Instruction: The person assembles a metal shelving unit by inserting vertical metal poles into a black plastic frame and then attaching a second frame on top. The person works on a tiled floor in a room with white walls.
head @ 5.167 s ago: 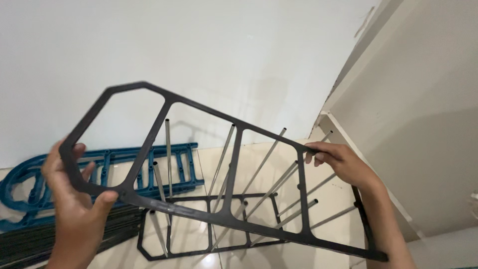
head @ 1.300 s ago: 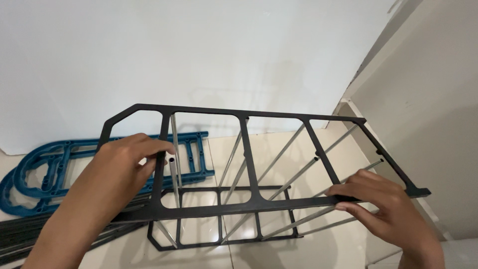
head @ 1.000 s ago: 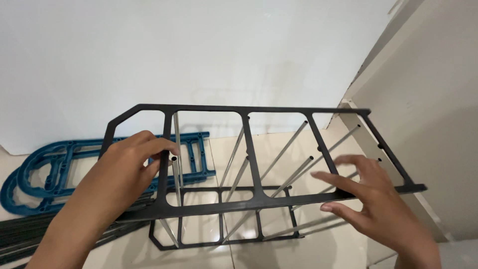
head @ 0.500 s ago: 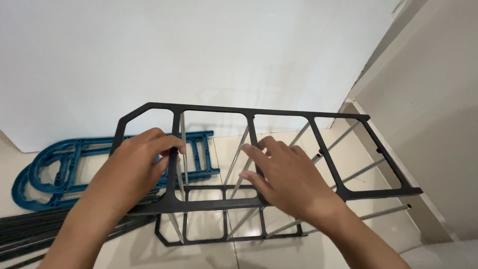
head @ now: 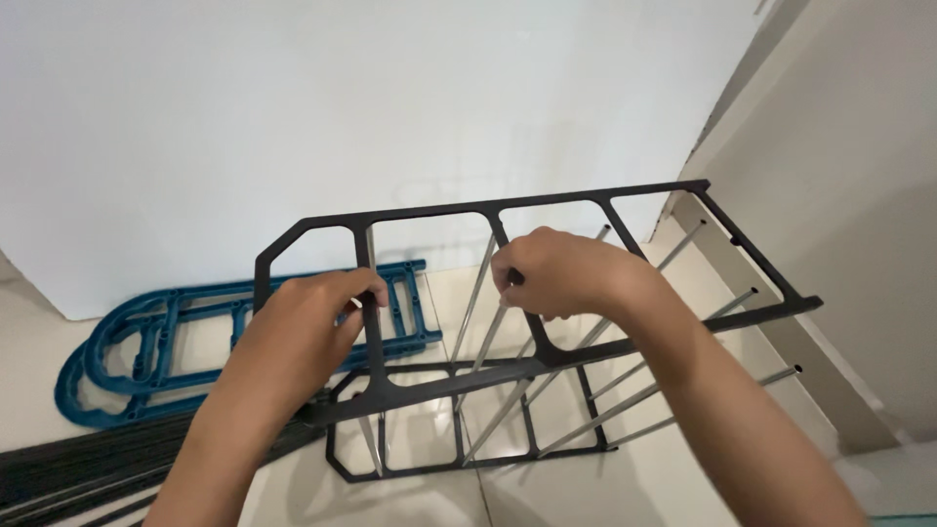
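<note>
Both hands grip: left hand and right hand clasp the black frame's crossbars mid-frame; several metal rods remain unseated.

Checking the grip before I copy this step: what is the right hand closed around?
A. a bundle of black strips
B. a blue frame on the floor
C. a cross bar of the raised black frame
C: the right hand wraps a cross bar of the raised black frame.
</note>
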